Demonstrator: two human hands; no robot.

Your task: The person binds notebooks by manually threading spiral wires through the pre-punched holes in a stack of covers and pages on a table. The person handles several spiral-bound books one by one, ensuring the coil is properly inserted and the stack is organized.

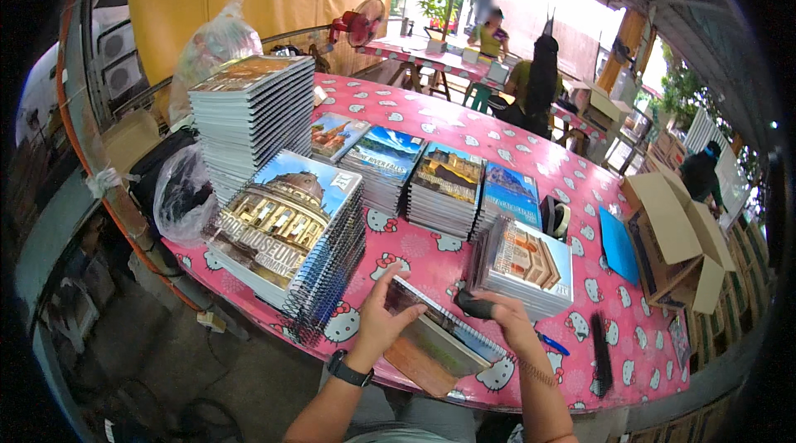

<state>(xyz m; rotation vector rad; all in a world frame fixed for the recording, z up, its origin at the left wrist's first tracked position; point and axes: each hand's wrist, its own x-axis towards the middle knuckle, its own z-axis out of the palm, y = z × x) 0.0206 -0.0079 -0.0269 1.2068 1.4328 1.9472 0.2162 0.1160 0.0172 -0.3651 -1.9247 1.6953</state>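
My left hand (pixel 383 325) is closed on the upper left end of a spiral-bound notebook (pixel 444 348), thumb across its cover. The notebook is tilted near the table's front edge, its wire binding running along the upper right side. In my right hand (pixel 510 323) is a small dark rounded object (pixel 474 304), held just above that binding; its kind is not clear. Just behind my right hand stands a stack of notebooks (pixel 531 265) with a building on the cover. Left of my left hand rises another spiral notebook stack (pixel 286 219) showing a domed building.
A taller notebook stack (pixel 249 111) stands at the back left, and several lower stacks (pixel 444 186) line the middle of the pink table (pixel 597 194). A blue pen (pixel 553 344), a black strip (pixel 601 352) and an open cardboard box (pixel 676 236) lie rightward. People sit beyond.
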